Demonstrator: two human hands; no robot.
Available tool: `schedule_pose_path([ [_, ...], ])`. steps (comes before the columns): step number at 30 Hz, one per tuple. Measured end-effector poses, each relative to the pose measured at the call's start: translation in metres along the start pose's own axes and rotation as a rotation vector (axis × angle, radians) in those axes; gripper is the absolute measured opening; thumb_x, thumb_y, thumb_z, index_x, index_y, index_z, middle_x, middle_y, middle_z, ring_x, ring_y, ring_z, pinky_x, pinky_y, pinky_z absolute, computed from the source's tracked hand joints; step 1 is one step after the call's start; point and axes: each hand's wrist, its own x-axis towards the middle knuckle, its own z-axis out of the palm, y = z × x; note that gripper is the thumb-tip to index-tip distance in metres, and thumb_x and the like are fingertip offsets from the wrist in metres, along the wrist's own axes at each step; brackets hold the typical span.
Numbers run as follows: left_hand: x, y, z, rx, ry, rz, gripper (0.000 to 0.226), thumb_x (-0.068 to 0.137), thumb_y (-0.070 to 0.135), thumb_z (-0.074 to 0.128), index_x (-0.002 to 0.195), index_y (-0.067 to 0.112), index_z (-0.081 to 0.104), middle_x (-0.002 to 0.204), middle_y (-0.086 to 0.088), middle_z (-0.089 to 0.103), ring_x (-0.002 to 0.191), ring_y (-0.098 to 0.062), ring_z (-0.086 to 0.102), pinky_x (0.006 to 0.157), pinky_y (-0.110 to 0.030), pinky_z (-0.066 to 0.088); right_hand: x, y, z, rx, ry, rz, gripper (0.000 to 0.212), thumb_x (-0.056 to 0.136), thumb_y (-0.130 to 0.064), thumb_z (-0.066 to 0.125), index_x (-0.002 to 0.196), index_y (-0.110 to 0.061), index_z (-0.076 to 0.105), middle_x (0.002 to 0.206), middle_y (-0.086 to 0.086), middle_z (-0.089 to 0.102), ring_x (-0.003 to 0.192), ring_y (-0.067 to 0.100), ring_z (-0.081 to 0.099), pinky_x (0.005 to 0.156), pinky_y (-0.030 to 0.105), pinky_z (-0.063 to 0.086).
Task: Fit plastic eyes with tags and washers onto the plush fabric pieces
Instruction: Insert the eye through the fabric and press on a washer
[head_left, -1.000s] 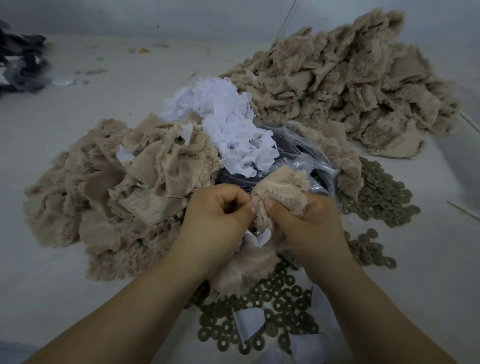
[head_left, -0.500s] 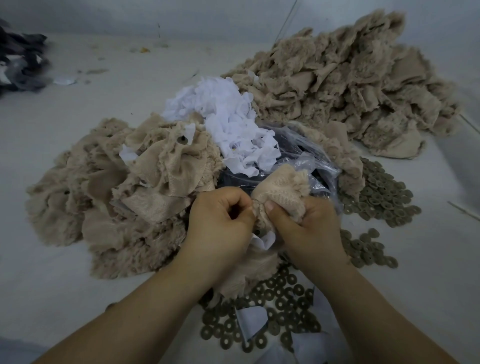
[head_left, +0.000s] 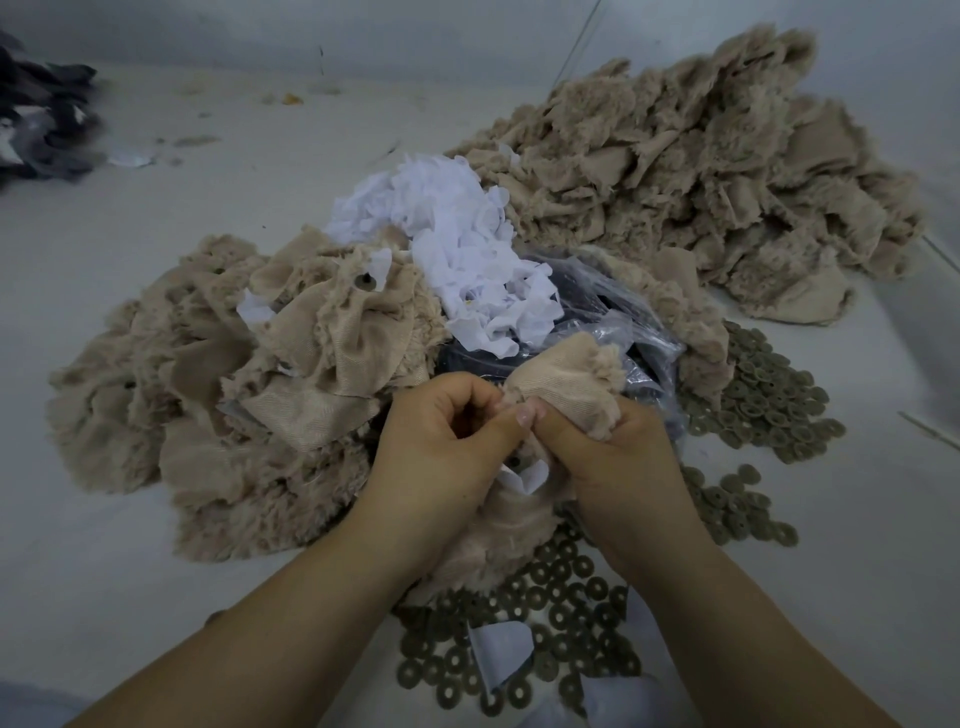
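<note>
Plush fabric piece (head_left: 563, 384), beige, held up at the middle of the view, just in front of the clear plastic bag (head_left: 644, 332) with dark contents. Gripped by both hands at once: right hand (head_left: 618, 462) with fingers curled round the bunched upper part of the cloth, thumb pressed on the woven back side; left hand (head_left: 441, 441) with fingers curled in, thumb tip touching the right thumb at the same spot of the fabric. Cannot tell what small part sits between the 2 thumbs, hidden by the fingers. White tag (head_left: 524, 475) seen below the thumbs, between the 2 hands, against the lower furry part of the piece.

Under the wrists, many round olive washers (head_left: 566, 613) scattered on the grey worktop (head_left: 130, 597), with a white tag piece (head_left: 501, 652) lying among them. More washers (head_left: 763, 400) spread at the right of the bag. At the left, a low heap of plush pieces (head_left: 208, 389), some with white tags on them. Behind the bag, a pile of loose white tags (head_left: 457, 249). Far right, a bigger heap of beige plush (head_left: 701, 171). Dark fabric pile (head_left: 36, 119) at the far left corner, blurred.
</note>
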Motion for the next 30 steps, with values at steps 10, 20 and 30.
schedule_pose_path([
  [10, 0.0004, -0.0035, -0.001, -0.047, 0.036, -0.036, 0.018, 0.093, 0.009, 0.065, 0.076, 0.003, 0.068, 0.077, -0.031, 0.064, 0.063, -0.031, 0.057, 0.058, -0.04, 0.052, 0.0001, 0.0008, 0.0009, -0.002, 0.061, -0.062, 0.008, 0.087, -0.008, 0.071, 0.084, -0.011, 0.077, 0.081, 0.009, 0.077, 0.078, 0.026, 0.075, 0.069, 0.033, 0.062],
  [20, -0.0009, -0.0008, 0.0033, -0.003, 0.013, -0.055, 0.016, 0.093, 0.006, 0.063, 0.079, -0.002, 0.065, 0.074, -0.027, 0.064, 0.06, -0.023, 0.057, 0.056, -0.034, 0.051, 0.0026, 0.0066, -0.0014, 0.082, 0.07, 0.017, 0.009, 0.086, -0.011, 0.072, 0.083, -0.013, 0.08, 0.085, 0.012, 0.077, 0.082, 0.031, 0.075, 0.077, 0.044, 0.061],
  [30, -0.0008, 0.0006, 0.0018, 0.06, 0.003, -0.049, 0.008, 0.088, 0.006, 0.069, 0.081, 0.002, 0.067, 0.078, -0.025, 0.067, 0.066, -0.031, 0.062, 0.062, -0.045, 0.056, 0.0013, 0.0041, -0.0006, -0.21, 0.144, -0.144, 0.014, 0.086, -0.012, 0.073, 0.074, -0.007, 0.077, 0.068, 0.009, 0.074, 0.066, 0.028, 0.072, 0.061, 0.041, 0.061],
])
